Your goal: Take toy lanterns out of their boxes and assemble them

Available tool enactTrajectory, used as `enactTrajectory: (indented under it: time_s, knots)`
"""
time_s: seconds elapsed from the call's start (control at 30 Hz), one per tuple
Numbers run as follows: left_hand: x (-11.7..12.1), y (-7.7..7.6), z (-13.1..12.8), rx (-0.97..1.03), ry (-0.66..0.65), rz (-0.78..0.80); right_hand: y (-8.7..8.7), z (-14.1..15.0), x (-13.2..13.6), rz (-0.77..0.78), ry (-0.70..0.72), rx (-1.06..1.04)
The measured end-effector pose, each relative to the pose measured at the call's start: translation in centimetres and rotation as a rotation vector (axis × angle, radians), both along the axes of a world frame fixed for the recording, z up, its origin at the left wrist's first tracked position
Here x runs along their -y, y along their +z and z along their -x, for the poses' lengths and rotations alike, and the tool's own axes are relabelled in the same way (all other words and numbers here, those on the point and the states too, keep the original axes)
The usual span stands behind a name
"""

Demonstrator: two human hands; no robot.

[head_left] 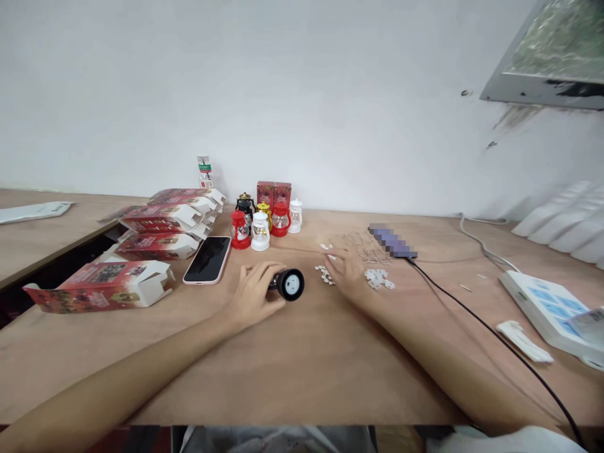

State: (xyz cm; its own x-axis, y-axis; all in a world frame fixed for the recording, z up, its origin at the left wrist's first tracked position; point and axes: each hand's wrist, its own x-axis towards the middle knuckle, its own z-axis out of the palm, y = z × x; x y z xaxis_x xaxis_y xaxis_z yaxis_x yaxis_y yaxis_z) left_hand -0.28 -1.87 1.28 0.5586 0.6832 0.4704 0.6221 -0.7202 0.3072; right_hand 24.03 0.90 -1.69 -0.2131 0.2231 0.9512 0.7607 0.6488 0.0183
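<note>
My left hand (pixel 257 290) is closed around a small black lantern (pixel 291 285). It lies on its side, its round base with a white disc facing me. Over the small white parts, my right hand (pixel 350 272) has its thumb and fingertips drawn together; anything between them is too small to make out. Just beside its fingers lie several small round white pieces (pixel 324 275). Flat white plastic pieces (pixel 377 279) are heaped to its right, and thin wire handles (pixel 370 246) lie behind it. Red, white, black and gold mini lanterns (pixel 260 231) stand upright farther back.
Red printed cartons (pixel 108 286) are stacked at left, beside a pink-edged phone (pixel 207 260). Two small red boxes (pixel 274 191) stand by the wall. A second phone (pixel 392 242) trails a black cable (pixel 472 308). A white box-shaped device (pixel 552 311) sits at right.
</note>
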Motion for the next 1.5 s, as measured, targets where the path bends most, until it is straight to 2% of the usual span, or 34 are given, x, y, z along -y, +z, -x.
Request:
enactTrajectory:
  time_s: [0.1,0.23,0.47,0.73,1.1,1.23,1.37,1.5]
  knots:
    - [0.1,0.0,-0.1,-0.016,0.082,-0.043,0.3,2.5,2.0,-0.053,0.124,0.019]
    - [0.0,-0.2,-0.2,-0.027,0.123,-0.078,0.1,3.9,3.0,-0.059,0.109,0.033]
    - [0.1,-0.2,-0.2,-0.052,0.128,-0.101,-0.6,4.0,2.9,0.000,0.083,0.035]
    - [0.0,-0.4,-0.3,-0.050,0.122,-0.131,0.2,4.6,3.3,-0.066,0.063,0.057]
    - [0.0,-0.5,-0.2,-0.057,0.109,-0.179,-0.2,4.5,3.3,-0.092,0.028,0.075]
    - [-0.1,-0.7,-0.1,-0.019,0.086,-0.201,-0.3,4.8,3.4,-0.068,0.106,0.030]
    - [-0.4,-1.0,0.1,0.105,0.128,-0.235,0.0,5.5,4.1,0.044,0.234,0.027]
    - [-0.6,-1.2,0.3,0.124,0.114,-0.280,0.2,6.0,4.8,0.164,0.322,0.056]
